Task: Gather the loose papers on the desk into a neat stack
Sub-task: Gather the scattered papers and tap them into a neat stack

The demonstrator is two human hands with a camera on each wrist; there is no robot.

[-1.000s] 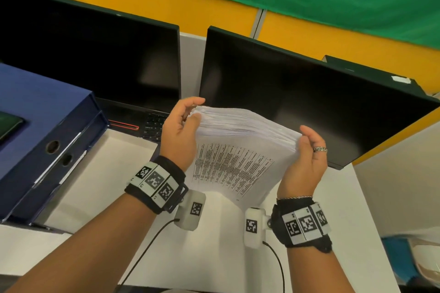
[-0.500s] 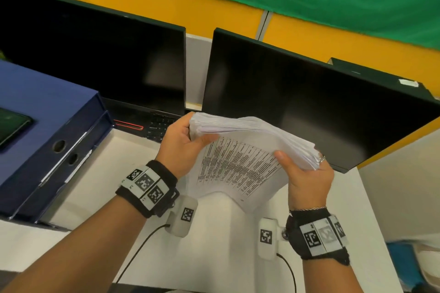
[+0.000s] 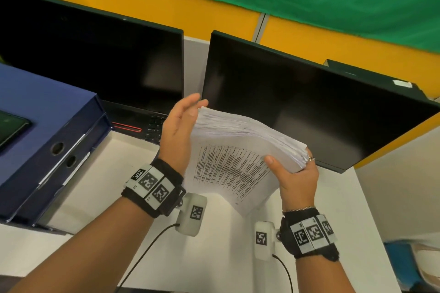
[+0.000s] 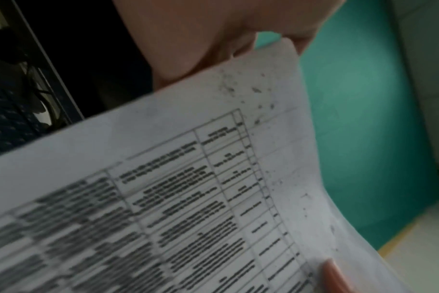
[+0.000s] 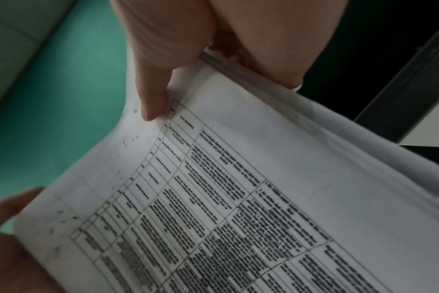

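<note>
I hold a thick stack of white papers (image 3: 238,150) on edge above the white desk (image 3: 214,245), its front sheet printed with a table. My left hand (image 3: 183,126) lies flat and straight against the stack's left edge. My right hand (image 3: 292,169) grips the right edge, thumb on the front sheet, fingers behind. The left wrist view shows the printed sheet (image 4: 213,188) with my left palm (image 4: 201,39) at its edge. In the right wrist view my right thumb (image 5: 153,99) presses the sheet (image 5: 263,188).
Two dark monitors (image 3: 95,59) (image 3: 297,107) stand just behind the papers. A blue box file (image 3: 42,126) with a phone (image 3: 9,126) on top sits at the left. A keyboard (image 3: 154,128) lies under the left monitor. Wrist camera cables trail toward me.
My left hand has let go of the stack's left corner and straightened flat against the edge. The right hand keeps its grip and the stack has shifted slightly.
</note>
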